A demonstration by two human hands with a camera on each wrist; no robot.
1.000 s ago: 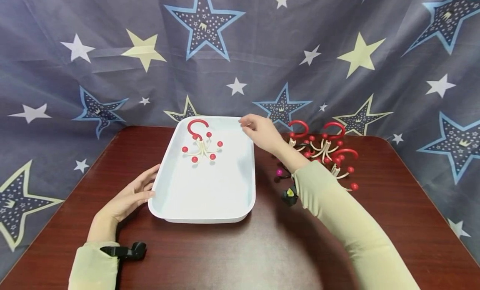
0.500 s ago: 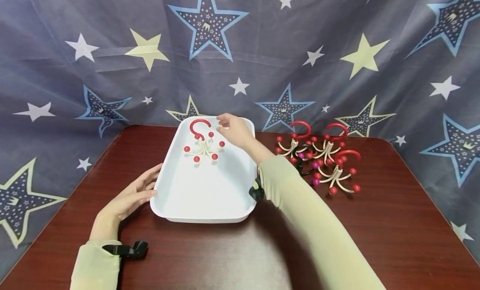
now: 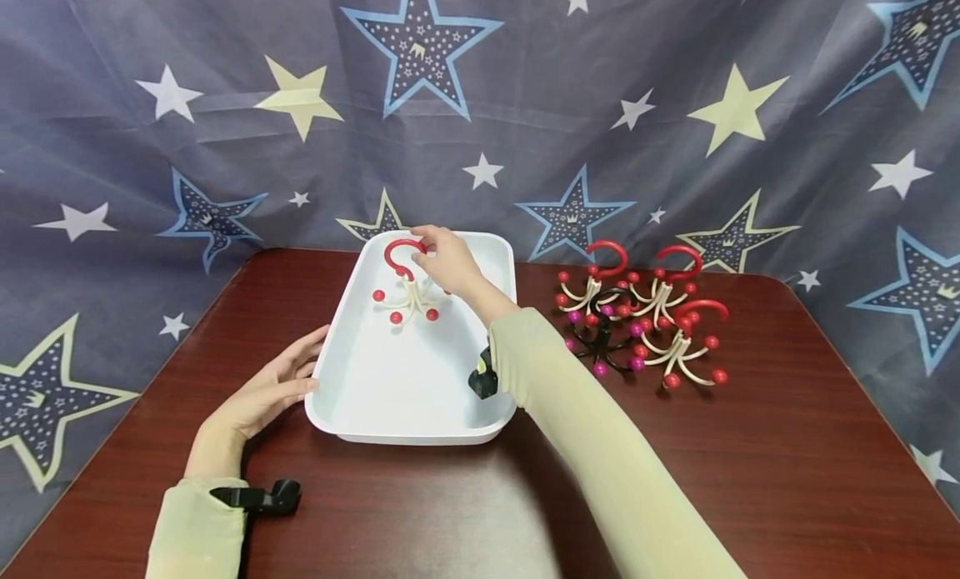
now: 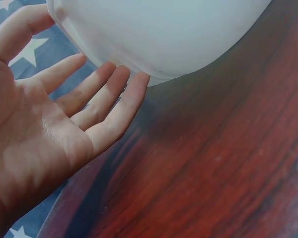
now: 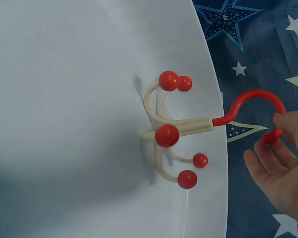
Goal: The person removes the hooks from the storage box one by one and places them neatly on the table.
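A white tray [image 3: 408,396] lies on the table, and in its far left part stands a hook hanger [image 3: 411,298] with cream arms, red ball tips and a red top hook. My right hand [image 3: 447,262] reaches over the tray to that hook. In the right wrist view, the thumb and fingers of the right hand [image 5: 288,166] pinch the free end of the red hook [image 5: 258,94]. My left hand [image 3: 266,387] is at the tray's left side. In the left wrist view, its thumb touches the rim and its loosely bent fingers [image 4: 121,106] touch the outer wall.
Right of the tray, several more hook hangers stand close together on the dark red-brown table [image 3: 750,446]. One is a black hanger [image 3: 603,337] with magenta balls; another is a cream hanger [image 3: 677,354] with a red hook. A star-patterned curtain [image 3: 480,104] hangs behind the table.
My right hand has moved left from the tray's far right corner to the red hook and now pinches it. The left hand stays at the tray's side.
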